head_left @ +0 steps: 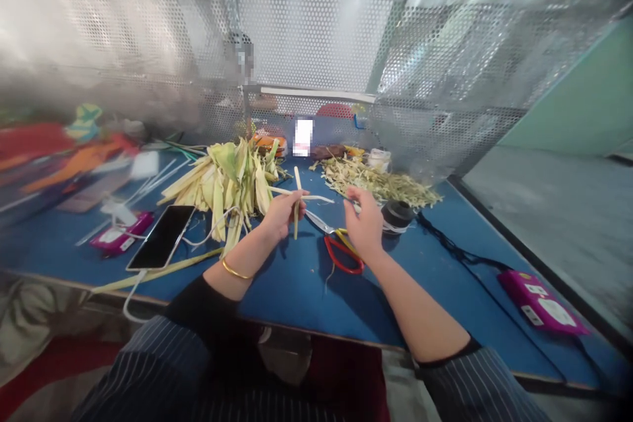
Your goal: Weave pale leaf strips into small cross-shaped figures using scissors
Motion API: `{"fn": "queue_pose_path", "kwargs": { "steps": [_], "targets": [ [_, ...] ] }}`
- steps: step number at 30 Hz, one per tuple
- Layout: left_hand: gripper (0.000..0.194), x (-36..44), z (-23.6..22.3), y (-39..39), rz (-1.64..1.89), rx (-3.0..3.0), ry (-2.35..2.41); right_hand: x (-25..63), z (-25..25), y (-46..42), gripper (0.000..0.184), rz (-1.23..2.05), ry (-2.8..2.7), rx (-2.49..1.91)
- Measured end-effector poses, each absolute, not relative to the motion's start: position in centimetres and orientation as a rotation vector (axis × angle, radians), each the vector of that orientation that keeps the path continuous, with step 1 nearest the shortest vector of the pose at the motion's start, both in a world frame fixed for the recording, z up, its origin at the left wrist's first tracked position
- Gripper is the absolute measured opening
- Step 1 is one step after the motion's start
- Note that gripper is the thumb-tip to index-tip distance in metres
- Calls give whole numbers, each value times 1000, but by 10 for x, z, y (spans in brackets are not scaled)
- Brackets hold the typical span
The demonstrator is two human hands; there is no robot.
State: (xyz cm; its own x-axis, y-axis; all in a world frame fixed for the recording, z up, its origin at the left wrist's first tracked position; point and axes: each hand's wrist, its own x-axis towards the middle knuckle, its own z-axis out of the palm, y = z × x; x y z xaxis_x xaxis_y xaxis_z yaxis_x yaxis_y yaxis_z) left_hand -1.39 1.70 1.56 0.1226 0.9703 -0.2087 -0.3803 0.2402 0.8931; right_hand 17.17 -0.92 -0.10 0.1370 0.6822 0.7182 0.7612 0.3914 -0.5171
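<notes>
My left hand (281, 216) is closed in a pinch on narrow pale corn husk strips (297, 179). One stands nearly upright; another crosses it and points right. Just past that strip's tip is my right hand (364, 224), thumb and forefinger slightly apart, with nothing I can make out held between them. Under and beside the right hand lie scissors (341, 252) with red and yellow handles, their blades towards the left hand. A heap of corn husks (232, 178) sits behind my left hand. Husk scraps (380, 181) are piled beyond the right one.
A black spool (397, 216) stands right of my right hand. A phone (162, 237) with a white cable and a purple packet (121, 234) lie at left. Another purple packet (541, 303) and black cords are at right. A perforated metal screen (316, 39) borders the blue table (297, 297).
</notes>
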Motion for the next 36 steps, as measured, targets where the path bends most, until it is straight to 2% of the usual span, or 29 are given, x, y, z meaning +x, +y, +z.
{"fn": "queue_pose_path", "kwargs": {
  "steps": [4, 8, 15, 19, 27, 29, 33, 36],
  "targets": [
    [20, -12, 14, 16, 1139, 775, 973, 162, 15, -10, 27, -163, -1799, -1259],
    [20, -8, 14, 9, 1116, 853, 955, 159, 0, -11, 33, -253, -1985, -1262],
    [22, -1, 10, 3, 973, 860, 936, 160, -21, -15, 20, -306, -2145, -1342],
    [22, 3, 3, 5, 1000, 954, 926, 160, -15, -17, 30, -348, -2189, -1337],
    [12, 4, -1, 10, 1051, 952, 961, 161, -11, -20, 34, -70, -2157, -1311],
    [16, 1, 3, 9, 1002, 933, 943, 163, -9, -19, 35, 24, -2111, -1363],
    [35, -2, 8, 9, 929, 933, 914, 168, -4, -18, 31, 164, -1965, -1419],
    [30, -1, 6, 7, 934, 957, 960, 171, -3, -16, 31, 190, -1900, -1378]
  ]
}}
